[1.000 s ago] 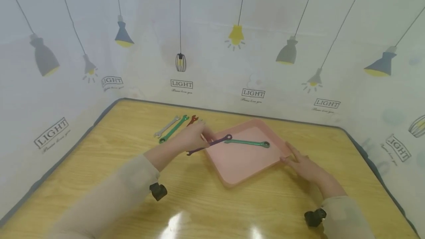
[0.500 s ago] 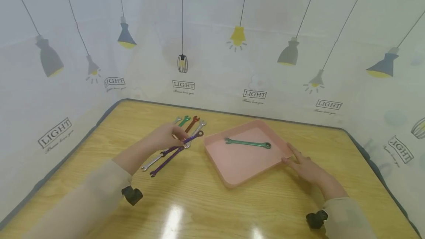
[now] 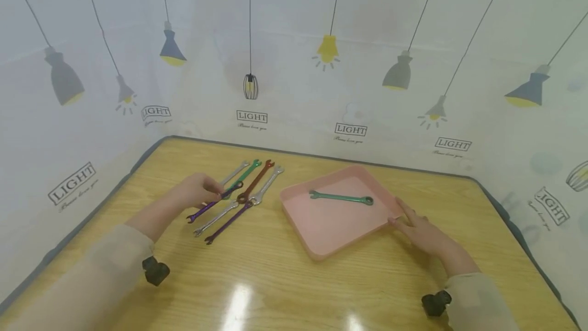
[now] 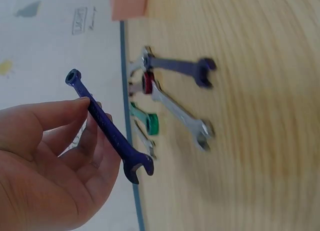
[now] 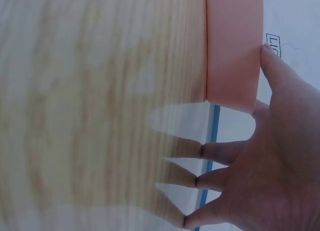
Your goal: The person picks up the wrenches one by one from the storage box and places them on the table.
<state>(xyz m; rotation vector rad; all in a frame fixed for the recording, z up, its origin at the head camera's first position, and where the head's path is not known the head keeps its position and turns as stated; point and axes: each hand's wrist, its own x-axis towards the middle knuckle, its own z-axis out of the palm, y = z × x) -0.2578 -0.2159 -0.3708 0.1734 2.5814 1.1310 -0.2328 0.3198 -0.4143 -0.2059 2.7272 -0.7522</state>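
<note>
My left hand [image 3: 195,191] pinches a purple combination wrench [image 4: 107,123] between thumb and fingers, raised above the table at the left of the loose wrenches. Below it lie a silver wrench [image 3: 215,219] and a second purple wrench [image 3: 228,222]. Behind these, side by side, are a silver [image 3: 235,171], a green [image 3: 248,171], a red [image 3: 257,178] and another silver wrench [image 3: 268,184]. A teal-green wrench [image 3: 342,197] rests inside the pink tray [image 3: 317,257]. At the tray's right corner, my right hand [image 3: 420,229] touches the rim with its thumb, fingers spread.
The wooden table [image 3: 285,290] runs to a dark edge strip along the back and sides. Beyond it stands a pale curtain [image 3: 294,86] printed with hanging lamps. A black wrist camera [image 3: 156,270] is strapped at the left sleeve, another camera [image 3: 436,303] at the right.
My left hand has carried the purple wrench leftward from the tray's left edge, across the loose wrenches. My right hand stays at the tray corner, and the tray has not moved.
</note>
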